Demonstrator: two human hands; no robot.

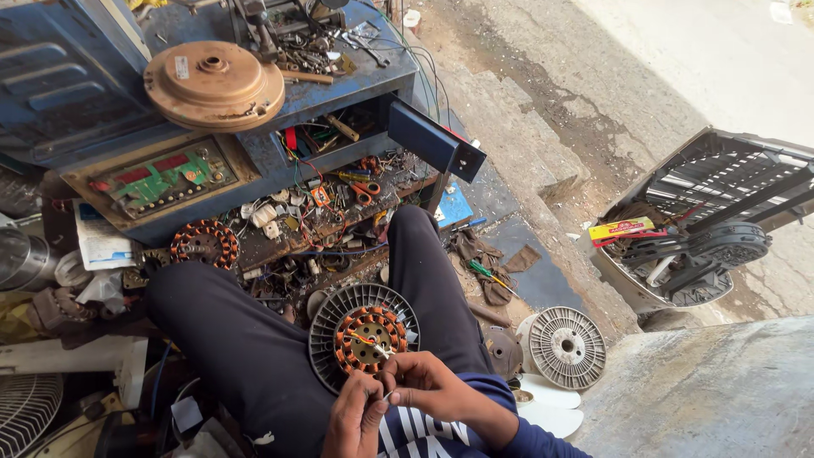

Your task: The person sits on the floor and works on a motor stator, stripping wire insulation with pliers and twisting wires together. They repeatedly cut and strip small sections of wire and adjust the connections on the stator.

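Observation:
A round grey motor stator [365, 331] with orange copper windings rests between my legs, which are in dark trousers. My left hand [354, 417] and my right hand [421, 383] meet just below the stator's near edge. Both pinch a thin pale wire lead that runs up to the windings. Fingertips of the two hands touch each other. A second wound stator [204, 242] lies to the left beyond my knee.
A blue workbench [280, 119] with a brass-coloured disc [214, 83], a green circuit panel [165, 178] and a cluttered tool drawer stands ahead. A grey motor cover [565, 346] and rags lie at the right. An open cooler housing [704, 220] sits on the pavement.

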